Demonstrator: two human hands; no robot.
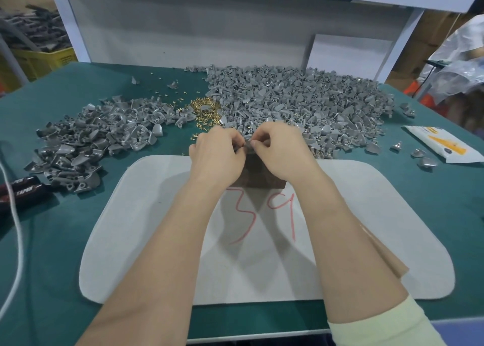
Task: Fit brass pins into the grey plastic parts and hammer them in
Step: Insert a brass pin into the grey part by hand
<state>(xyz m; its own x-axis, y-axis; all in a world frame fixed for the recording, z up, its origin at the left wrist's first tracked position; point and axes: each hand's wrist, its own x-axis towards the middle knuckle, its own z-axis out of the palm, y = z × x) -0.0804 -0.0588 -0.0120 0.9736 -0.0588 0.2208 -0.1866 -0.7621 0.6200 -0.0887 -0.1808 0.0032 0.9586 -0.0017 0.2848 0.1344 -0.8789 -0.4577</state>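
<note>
Head view: both hands meet at the middle of the table (52,241), just above a dark block (259,178). The left hand (217,152) has its fingers curled in, and its thumb and fingertips pinch a small grey part (247,148). The right hand (282,149) is curled the same way, and its thumb and forefinger pinch the same part from the other side. The part sits between the two sets of fingertips, mostly hidden by them, so its shape is hard to make out. Whether a pin is held with it I cannot tell.

The block stands on the far edge of a white mat (157,241), which bears the red number 39. Both forearms stretch over the mat, and the right one ends in a pale yellow sleeve (379,324).

Just beyond the hands lies a heap of brass pins (204,110), with a few more scattered farther back. A big pile (301,102) of grey parts fills the table behind and to the right of the hands and reaches almost to the right knuckles. A small pile (97,136) lies well to the left.

A white and yellow packet (442,146) lies at the right edge, with a few loose parts beside it. At the left edge lie a black item (23,188) lettered TAPEX and a white cable (15,241).
</note>
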